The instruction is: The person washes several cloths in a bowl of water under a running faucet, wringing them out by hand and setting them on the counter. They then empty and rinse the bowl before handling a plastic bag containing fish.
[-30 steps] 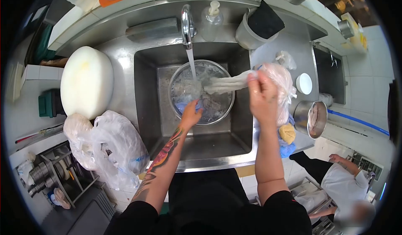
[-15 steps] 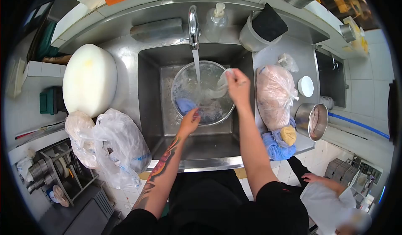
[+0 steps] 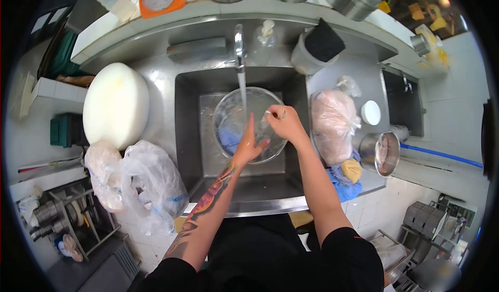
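In the sink (image 3: 189, 136) stands a round bowl (image 3: 219, 116) of water, with a stream from the tap (image 3: 239, 45) running into it. A blue cloth (image 3: 228, 139) lies in the water at the bowl's left side. My left hand (image 3: 250, 146) is over the bowl's near part, its fingers stretched out and the thumb apart, holding nothing. Over the right side of the bowl, my right hand (image 3: 285, 122) has its fingers closed on a limp whitish piece (image 3: 266, 123), mostly hidden by the hand and water.
Left of the sink are a thick white round block (image 3: 115, 105) and plastic bags (image 3: 150, 180). To the right lie a bag of pinkish contents (image 3: 332, 128), blue cloths (image 3: 345, 188), a small white bowl (image 3: 370, 113) and a metal pot (image 3: 378, 154). A soap bottle (image 3: 264, 45) stands behind.
My left hand has moved up and right, and its fingers have straightened. The right hand has lowered toward the water with the whitish piece. The person at the lower right has shifted mostly out of sight.
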